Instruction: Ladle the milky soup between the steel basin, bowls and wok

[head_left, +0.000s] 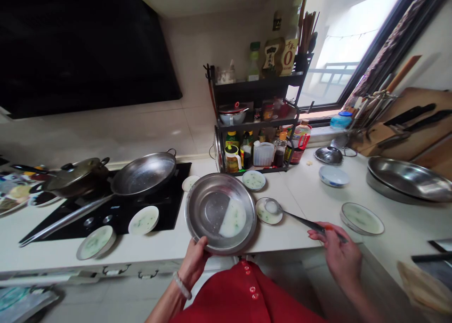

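Note:
My left hand (195,262) grips the near rim of a steel basin (203,219), thumb over the edge. The basin is tilted, and a pool of whitish soup with green bits (235,218) lies on its right side. In my right hand (337,252) is the handle of a ladle (300,219). The ladle's bowl rests over a small bowl (270,218) just right of the basin; I cannot tell whether it touches the soup there. Behind the basin stand another bowl of soup (254,180) and a partly hidden bowl (190,182).
On the left, soup bowls (144,220) sit by the black stove (116,224), which carries a wok (144,174) and a lidded pot (76,177). A condiment rack (257,85) stands behind. To the right are a glass bowl (362,218), steel pans (413,179) and a knife block (370,137).

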### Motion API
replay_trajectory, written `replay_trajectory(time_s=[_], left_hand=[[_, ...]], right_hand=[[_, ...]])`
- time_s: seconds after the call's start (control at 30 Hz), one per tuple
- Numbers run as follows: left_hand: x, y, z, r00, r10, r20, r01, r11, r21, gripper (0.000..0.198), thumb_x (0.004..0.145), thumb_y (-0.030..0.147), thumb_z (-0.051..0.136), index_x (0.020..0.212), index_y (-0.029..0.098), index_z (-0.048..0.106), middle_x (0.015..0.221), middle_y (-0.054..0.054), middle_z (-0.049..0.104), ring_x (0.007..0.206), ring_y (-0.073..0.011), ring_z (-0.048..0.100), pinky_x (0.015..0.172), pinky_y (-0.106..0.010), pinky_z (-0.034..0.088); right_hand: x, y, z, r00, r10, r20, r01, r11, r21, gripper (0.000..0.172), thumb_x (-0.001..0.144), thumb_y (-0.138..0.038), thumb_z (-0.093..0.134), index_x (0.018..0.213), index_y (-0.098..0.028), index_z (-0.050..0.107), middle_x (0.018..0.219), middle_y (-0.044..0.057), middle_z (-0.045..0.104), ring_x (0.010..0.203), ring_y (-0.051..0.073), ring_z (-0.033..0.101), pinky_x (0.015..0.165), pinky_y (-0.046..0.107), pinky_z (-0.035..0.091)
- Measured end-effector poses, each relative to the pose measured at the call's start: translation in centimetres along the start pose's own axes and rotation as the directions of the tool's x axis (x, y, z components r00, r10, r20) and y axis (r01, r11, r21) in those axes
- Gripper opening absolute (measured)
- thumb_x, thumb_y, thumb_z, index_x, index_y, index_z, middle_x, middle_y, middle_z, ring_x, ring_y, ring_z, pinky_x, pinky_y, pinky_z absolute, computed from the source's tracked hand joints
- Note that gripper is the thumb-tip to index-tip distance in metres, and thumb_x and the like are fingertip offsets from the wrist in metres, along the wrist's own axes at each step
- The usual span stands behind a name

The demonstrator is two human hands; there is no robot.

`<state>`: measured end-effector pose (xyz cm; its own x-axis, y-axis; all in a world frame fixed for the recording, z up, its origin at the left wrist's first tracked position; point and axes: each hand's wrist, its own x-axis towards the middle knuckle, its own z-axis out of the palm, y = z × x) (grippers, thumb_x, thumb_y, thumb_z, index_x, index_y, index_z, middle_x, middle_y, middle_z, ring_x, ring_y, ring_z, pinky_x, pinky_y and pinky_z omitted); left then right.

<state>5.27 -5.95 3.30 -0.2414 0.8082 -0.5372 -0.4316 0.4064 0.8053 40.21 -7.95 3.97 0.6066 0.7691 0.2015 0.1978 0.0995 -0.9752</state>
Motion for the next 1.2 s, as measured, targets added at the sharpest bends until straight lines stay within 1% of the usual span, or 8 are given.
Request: replay_trajectory(time_s=[0.17, 0.3, 0.4, 0.5, 0.57, 0.67, 1.03, 1.2], left_hand=[[0.2, -0.2, -0.2, 1.0, 0.004, 0.012, -0.004, 1.0, -0.009, 0.016, 0.062, 0.009, 0.06, 0.075, 0.016, 0.054, 0.06, 0.002, 0.062, 0.052, -0.0104, 0.054, 0.05, -0.021, 0.043], [0.3, -0.2, -0.1, 1.0, 0.003, 0.004, -0.003, 1.0, -0.009, 0.018, 0.062, 0.008, 0.059, 0.076, 0.017, 0.054, 0.06, 0.003, 0.061, 0.051, -0.0106, 0.054, 0.05, -0.021, 0.043], [0.2, -0.2, 0.0, 1.0, 0.0, -0.008, 0.0, 1.0, 0.002, 0.018, 0.063, 0.008, 0.06, 0.075, 0.018, 0.052, 0.058, 0.004, 0.058, 0.048, -0.0099, 0.052, 0.048, -0.021, 0.041], [-0.1, 0.0, 0.1, 1.0, -0.002, 0.009, 0.002, 1.0, -0.003, 0.017, 0.064, 0.007, 0.059, 0.077, 0.017, 0.054, 0.059, 0.003, 0.06, 0.049, -0.01, 0.053, 0.049, -0.021, 0.042], [-0.3, 0.1, 0.3, 1.0, -0.006, 0.013, 0.007, 1.0, -0.015, 0.018, 0.063, 0.007, 0.058, 0.079, 0.016, 0.055, 0.061, 0.002, 0.062, 0.052, -0.0109, 0.055, 0.05, -0.021, 0.043], [-0.6, 0.4, 0.5, 1.0, -0.014, -0.009, 0.014, 1.0, -0.01, 0.019, 0.062, 0.008, 0.058, 0.078, 0.016, 0.055, 0.06, 0.003, 0.062, 0.051, -0.0111, 0.055, 0.049, -0.022, 0.043], [-0.6, 0.1, 0.5, 0.999, -0.011, 0.042, 0.011, 1.0, -0.001, 0.019, 0.06, 0.012, 0.061, 0.078, 0.015, 0.058, 0.061, 0.002, 0.063, 0.052, -0.0111, 0.055, 0.051, -0.023, 0.045], [-0.4, 0.0, 0.3, 0.999, -0.009, 0.051, 0.009, 1.0, 0.007, 0.017, 0.06, 0.012, 0.061, 0.077, 0.015, 0.058, 0.06, 0.002, 0.061, 0.051, -0.0109, 0.053, 0.051, -0.023, 0.044]], right_hand=[[-1.1, 0.9, -0.5, 0.875, -0.403, 0.269, 0.45, 0.881, -0.146, 0.022, 0.094, -0.032, 0.048, 0.097, -0.02, 0.066, 0.08, 0.007, 0.072, 0.065, 0.018, 0.071, 0.063, 0.03, 0.06], [-1.7, 0.8, -0.4, 0.75, -0.541, 0.379, 0.601, 0.797, -0.052, 0.022, 0.094, -0.023, 0.047, 0.1, -0.021, 0.068, 0.099, 0.01, 0.071, 0.074, 0.018, 0.072, 0.061, 0.028, 0.061], [-1.5, 0.5, -0.5, 0.829, -0.474, 0.297, 0.521, 0.847, -0.102, 0.021, 0.093, -0.03, 0.049, 0.099, -0.021, 0.068, 0.09, 0.009, 0.072, 0.07, 0.019, 0.071, 0.065, 0.032, 0.061], [-1.1, -0.1, -0.2, 0.967, -0.231, 0.106, 0.241, 0.967, -0.089, 0.027, 0.093, -0.041, 0.05, 0.099, -0.019, 0.065, 0.072, 0.006, 0.071, 0.066, 0.022, 0.071, 0.068, 0.036, 0.059], [-0.9, -0.6, 0.6, 0.997, -0.076, 0.031, 0.075, 0.997, 0.035, 0.03, 0.091, -0.046, 0.053, 0.096, -0.018, 0.064, 0.069, 0.006, 0.071, 0.064, 0.023, 0.071, 0.064, 0.035, 0.058], [-1.2, -1.2, 2.4, 0.998, -0.022, 0.067, 0.012, 0.989, 0.147, 0.032, 0.088, -0.049, 0.058, 0.093, -0.017, 0.064, 0.075, 0.009, 0.072, 0.062, 0.022, 0.07, 0.059, 0.033, 0.056], [-3.0, -0.1, 8.4, 0.878, -0.299, 0.375, 0.263, 0.954, 0.145, 0.027, 0.09, -0.046, 0.055, 0.093, -0.022, 0.07, 0.093, 0.009, 0.071, 0.066, 0.02, 0.069, 0.064, 0.034, 0.059], [-2.7, 0.4, 8.6, 0.945, -0.11, 0.307, 0.085, 0.992, 0.094, 0.034, 0.086, -0.054, 0.056, 0.091, -0.022, 0.067, 0.07, 0.005, 0.07, 0.059, 0.021, 0.069, 0.066, 0.036, 0.058]])
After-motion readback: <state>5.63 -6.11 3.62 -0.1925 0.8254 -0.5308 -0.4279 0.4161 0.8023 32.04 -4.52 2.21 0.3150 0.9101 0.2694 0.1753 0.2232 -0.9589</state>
